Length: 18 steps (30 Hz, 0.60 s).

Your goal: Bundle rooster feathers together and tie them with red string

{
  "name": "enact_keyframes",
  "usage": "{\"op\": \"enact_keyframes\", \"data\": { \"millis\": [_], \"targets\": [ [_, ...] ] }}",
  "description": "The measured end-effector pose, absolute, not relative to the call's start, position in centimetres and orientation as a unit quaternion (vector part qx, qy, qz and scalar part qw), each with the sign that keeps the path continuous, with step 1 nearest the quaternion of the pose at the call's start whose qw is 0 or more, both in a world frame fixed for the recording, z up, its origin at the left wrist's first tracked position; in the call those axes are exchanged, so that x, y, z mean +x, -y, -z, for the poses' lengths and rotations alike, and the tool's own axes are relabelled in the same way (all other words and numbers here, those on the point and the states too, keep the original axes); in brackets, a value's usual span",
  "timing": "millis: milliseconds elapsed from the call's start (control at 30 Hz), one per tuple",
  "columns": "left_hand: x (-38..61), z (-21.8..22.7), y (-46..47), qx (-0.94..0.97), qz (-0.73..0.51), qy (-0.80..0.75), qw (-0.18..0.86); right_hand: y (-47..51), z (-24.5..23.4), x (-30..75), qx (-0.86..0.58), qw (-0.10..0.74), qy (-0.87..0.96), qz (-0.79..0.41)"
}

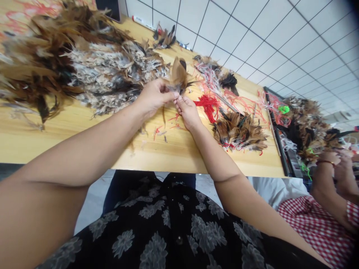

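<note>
A small bunch of brown and black feathers (179,74) stands up from between my hands, above the wooden table. My left hand (155,95) is closed on its base, thumb and fingers pinched together. My right hand (188,111) pinches at the same spot, fingertips touching the left thumb; what lies in its fingers is too small to make out. A bundle of red strings (209,106) lies just right of my right hand. Farther right sits a row of brown feather bunches (239,130) with red ties at their bases.
A big heap of brown feathers (56,22) and pale-based feathers (103,74) covers the table's left. Behind are a marker (143,23) and more feathers (165,37). A black-edged divider (276,130) stands right; beyond it a co-worker's hands (333,160) are near another feather heap (304,119).
</note>
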<state>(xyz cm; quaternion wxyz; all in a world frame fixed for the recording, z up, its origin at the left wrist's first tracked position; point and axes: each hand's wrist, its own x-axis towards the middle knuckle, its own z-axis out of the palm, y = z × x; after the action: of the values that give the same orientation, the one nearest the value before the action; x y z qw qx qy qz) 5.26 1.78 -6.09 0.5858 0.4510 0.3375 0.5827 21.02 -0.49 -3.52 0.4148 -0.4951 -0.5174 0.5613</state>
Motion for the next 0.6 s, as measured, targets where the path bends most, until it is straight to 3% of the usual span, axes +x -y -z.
{"op": "enact_keyframes", "data": {
  "millis": [600],
  "targets": [
    [5.0,4.5,-0.7,0.398,-0.54,-0.301,0.678,-0.5,4.7,21.5,-0.474,0.456,0.468,-0.59]
  ]
}}
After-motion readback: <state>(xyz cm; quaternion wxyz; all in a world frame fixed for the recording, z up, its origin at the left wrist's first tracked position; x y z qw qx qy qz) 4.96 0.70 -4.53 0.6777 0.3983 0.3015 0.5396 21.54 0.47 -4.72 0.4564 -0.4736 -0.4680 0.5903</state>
